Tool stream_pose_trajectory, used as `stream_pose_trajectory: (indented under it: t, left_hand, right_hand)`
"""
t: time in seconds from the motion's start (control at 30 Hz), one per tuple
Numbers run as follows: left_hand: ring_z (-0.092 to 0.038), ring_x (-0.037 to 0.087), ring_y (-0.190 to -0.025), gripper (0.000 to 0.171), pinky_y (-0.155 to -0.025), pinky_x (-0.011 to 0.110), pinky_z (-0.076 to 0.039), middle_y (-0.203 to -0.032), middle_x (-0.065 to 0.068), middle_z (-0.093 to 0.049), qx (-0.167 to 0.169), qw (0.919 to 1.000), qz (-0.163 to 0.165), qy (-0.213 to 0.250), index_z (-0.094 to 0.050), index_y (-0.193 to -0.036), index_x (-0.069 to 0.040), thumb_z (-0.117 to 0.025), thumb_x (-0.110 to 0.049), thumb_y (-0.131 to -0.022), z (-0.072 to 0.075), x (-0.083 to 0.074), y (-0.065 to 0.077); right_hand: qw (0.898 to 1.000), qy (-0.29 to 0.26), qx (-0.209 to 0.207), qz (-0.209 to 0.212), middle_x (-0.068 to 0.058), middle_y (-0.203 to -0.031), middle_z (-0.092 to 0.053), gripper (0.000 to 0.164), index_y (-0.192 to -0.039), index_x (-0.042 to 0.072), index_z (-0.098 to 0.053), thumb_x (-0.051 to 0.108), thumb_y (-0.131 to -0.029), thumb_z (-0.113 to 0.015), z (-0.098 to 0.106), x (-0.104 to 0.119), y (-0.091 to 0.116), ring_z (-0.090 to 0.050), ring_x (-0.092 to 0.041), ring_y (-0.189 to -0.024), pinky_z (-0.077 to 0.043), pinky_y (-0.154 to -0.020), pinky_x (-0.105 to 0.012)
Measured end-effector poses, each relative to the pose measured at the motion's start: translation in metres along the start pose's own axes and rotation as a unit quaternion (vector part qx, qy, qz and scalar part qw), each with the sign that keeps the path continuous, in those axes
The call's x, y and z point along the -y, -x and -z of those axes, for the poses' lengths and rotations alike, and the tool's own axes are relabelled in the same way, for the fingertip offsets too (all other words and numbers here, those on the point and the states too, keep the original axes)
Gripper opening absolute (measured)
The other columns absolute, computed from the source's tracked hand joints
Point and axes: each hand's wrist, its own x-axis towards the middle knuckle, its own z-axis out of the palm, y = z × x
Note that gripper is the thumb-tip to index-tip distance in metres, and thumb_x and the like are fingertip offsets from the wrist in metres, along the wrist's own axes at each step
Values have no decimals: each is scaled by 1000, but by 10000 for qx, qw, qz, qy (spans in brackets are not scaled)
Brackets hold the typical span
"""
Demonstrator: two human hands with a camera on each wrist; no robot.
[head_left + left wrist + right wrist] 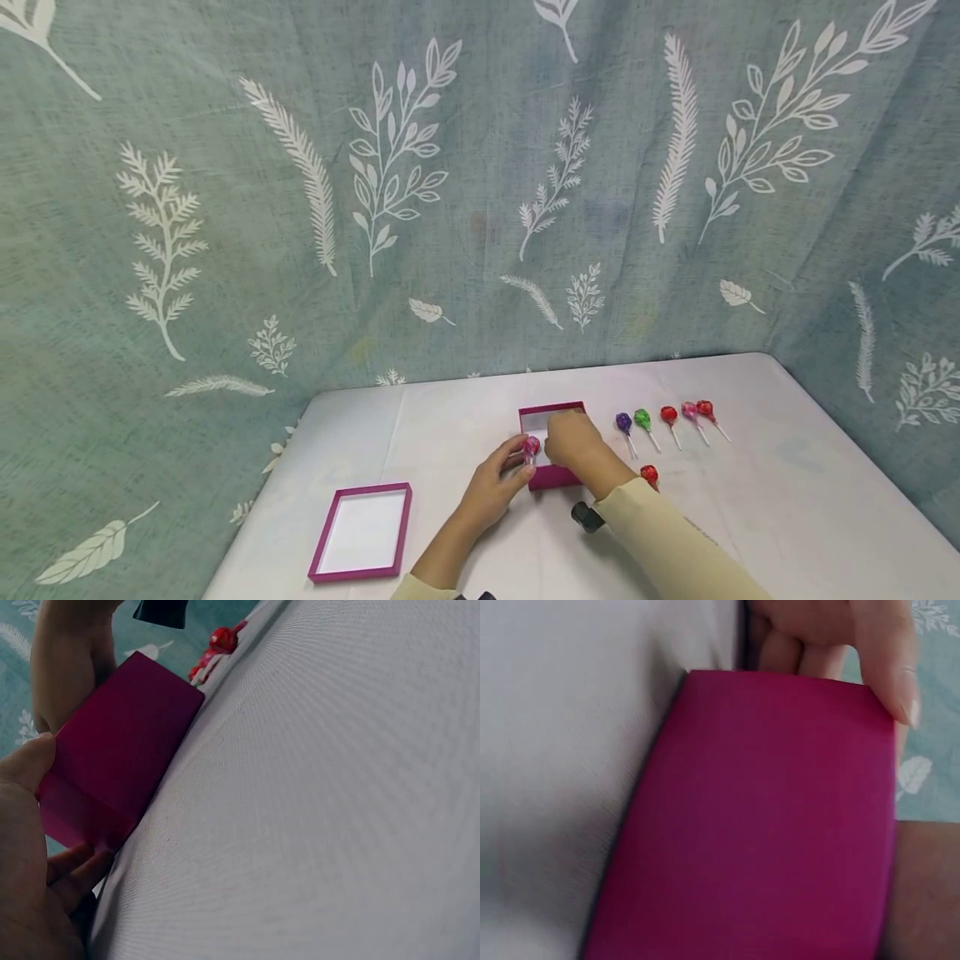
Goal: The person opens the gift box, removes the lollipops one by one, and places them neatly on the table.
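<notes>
A magenta box point(555, 477) with a white inside stands upright on the table. My left hand point(491, 483) holds its left side, the thumb at the near corner of the rim and the fingers along the outer wall. A pink lollipop point(532, 447) shows inside the box by that wall, close to the left fingers. My right hand point(573, 442) reaches down into the box from the right, its fingertips hidden. What it may hold cannot be seen. Both wrist views show mostly the box's outer wall point(127, 742), with the left thumb point(889, 690) at its top edge.
Right of the box lie a purple lollipop point(624, 423), a green one point(642, 418), a red one point(669, 414), a pink one point(690, 410) and another red one point(706, 408). A nearer red lollipop point(649, 476) is partly behind the right sleeve. A shallow magenta lid point(405, 527) lies left.
</notes>
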Motion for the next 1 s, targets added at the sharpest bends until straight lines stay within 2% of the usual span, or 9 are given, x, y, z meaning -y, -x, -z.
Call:
stream_pose_trajectory:
  t: [0.2,0.4,0.53,0.73,1.0]
  left_hand:
    - [-55,17,-121,56,-104,52,-37,-137,-2,-56,-12,10000,49,-55,-44,-146,-19,-60,-38,-96,0,-2,0]
    - [-56,18,-121,57,-104,53,-37,-137,-1,-55,-18,10000,20,-60,-45,-146,-18,-60,-40,-96,1,-4,-2]
    - [-55,17,-121,59,-106,51,-36,-140,-1,-53,-23,9999,51,-83,-44,-147,-20,-60,-43,-95,2,-2,-2]
    - [-55,17,-121,59,-106,51,-36,-141,-2,-52,-16,10000,73,-57,-44,-147,-20,-60,-42,-95,2,-1,-1]
    - [-55,19,-121,58,-104,51,-38,-140,0,-53,-1,9999,77,-77,-44,-147,-19,-59,-42,-96,0,-3,0]
  right_hand:
    - [9995,-305,-84,-19,-14,-91,-67,25,-100,-2,-70,15,-83,-74,-7,-1,-3,-64,-26,-82,-55,-79,-42]
    - [9980,-564,-14,286,-15,-101,-68,29,-109,0,-69,8,-81,-72,-7,-3,-8,-63,-33,-100,-49,-92,-46]
    - [9957,-828,139,401,-16,-112,-65,32,-116,4,-68,7,-84,-67,-8,-4,-10,-58,-34,-111,-44,-98,-48]
    - [9947,-918,50,449,-13,-111,-58,35,-119,9,-68,8,-85,-68,-11,-6,-11,-57,-32,-107,-46,-95,-50]
    - [9915,-1078,-504,535,-7,-100,-58,32,-113,9,-71,3,-82,-67,-8,-7,-5,-60,-24,-88,-51,-82,-44]
